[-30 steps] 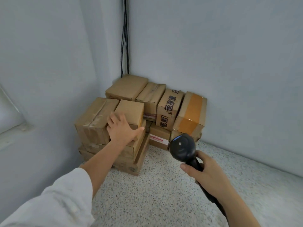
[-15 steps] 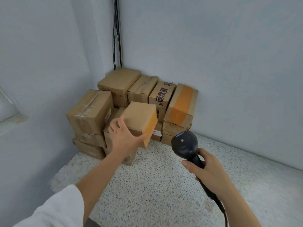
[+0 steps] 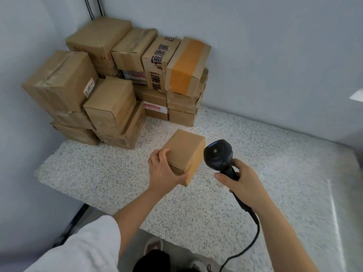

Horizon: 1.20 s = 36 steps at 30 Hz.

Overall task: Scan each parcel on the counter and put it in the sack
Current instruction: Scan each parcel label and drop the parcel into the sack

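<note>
Parcel [image 3: 184, 152], a small cardboard box, held above the speckled counter [image 3: 98, 173] in our left hand [image 3: 165, 171], fingers [image 3: 160, 155] curled on its top, thumb beneath, our right hand [image 3: 242, 182] wrapped round the barcode scanner [image 3: 218, 155] just beside it.

The left hand [image 3: 165, 171], arm stretched forward, grips a parcel [image 3: 184, 152]. Beside it, the right hand [image 3: 244, 183] clasps the handle of a scanner [image 3: 218, 155].

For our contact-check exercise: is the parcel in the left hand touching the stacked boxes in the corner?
Apart. The head view shows bare speckled counter between the parcel and the stacked boxes; the left hand grips it.
</note>
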{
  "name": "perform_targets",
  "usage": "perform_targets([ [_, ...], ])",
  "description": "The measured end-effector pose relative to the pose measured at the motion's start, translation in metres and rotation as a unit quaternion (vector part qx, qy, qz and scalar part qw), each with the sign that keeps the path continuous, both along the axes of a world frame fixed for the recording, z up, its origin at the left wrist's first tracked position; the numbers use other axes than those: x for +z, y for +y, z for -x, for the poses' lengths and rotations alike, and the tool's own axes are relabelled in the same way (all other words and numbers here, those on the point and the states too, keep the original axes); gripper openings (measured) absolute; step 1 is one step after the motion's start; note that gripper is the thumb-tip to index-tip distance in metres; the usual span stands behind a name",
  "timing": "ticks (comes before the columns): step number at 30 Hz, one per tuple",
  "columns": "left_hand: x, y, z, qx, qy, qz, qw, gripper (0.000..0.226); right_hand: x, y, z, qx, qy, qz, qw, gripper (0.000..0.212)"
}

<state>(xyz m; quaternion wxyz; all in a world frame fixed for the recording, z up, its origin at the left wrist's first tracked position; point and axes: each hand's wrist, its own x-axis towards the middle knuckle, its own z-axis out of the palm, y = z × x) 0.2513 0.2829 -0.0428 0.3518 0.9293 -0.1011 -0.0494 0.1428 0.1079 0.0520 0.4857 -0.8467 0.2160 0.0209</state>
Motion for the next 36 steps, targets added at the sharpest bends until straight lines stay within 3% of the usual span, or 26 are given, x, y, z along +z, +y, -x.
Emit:
perform_targets([
  [3, -0.015, -0.013, 0.013, -0.022, 0.050, 0.014, 0.998, 0.103, -0.015, -0.010, 0.011, -0.016, 0.008, -0.003, 1.000, 0.028],
  [9, -0.029, -0.021, 0.027, -0.040, 0.238, 0.106, 0.965, 0.110, -0.033, -0.022, 0.033, -0.040, 0.042, -0.023, 0.998, 0.029],
  [14, -0.033, -0.016, 0.027, -0.083, 0.365, 0.184, 0.909, 0.053, -0.035, -0.025, 0.044, -0.046, 0.061, -0.034, 0.996, 0.030],
  [20, -0.028, -0.008, 0.019, -0.102, 0.318, 0.109, 0.936, 0.043, -0.033, -0.020, 0.048, -0.053, 0.068, -0.037, 0.996, 0.027],
  [24, -0.030, -0.008, 0.006, -0.086, 0.090, 0.029, 0.992, 0.048, -0.030, -0.016, 0.050, -0.049, 0.069, -0.032, 0.996, 0.026],
  [26, -0.026, -0.014, 0.006, -0.133, 0.033, -0.011, 0.991, 0.030, -0.029, -0.014, 0.051, -0.049, 0.068, -0.031, 0.996, 0.025],
  [28, -0.025, -0.019, 0.009, -0.160, 0.011, -0.060, 0.985, 0.026, -0.027, -0.013, 0.053, -0.049, 0.065, -0.034, 0.996, 0.024],
  [32, -0.024, -0.025, 0.009, -0.152, -0.018, -0.153, 0.976, 0.029, -0.022, -0.011, 0.055, -0.055, 0.060, -0.040, 0.996, 0.019],
  [36, -0.019, -0.022, 0.001, -0.159, -0.022, -0.217, 0.963, 0.048, -0.018, -0.011, 0.055, -0.055, 0.061, -0.041, 0.996, 0.021],
])
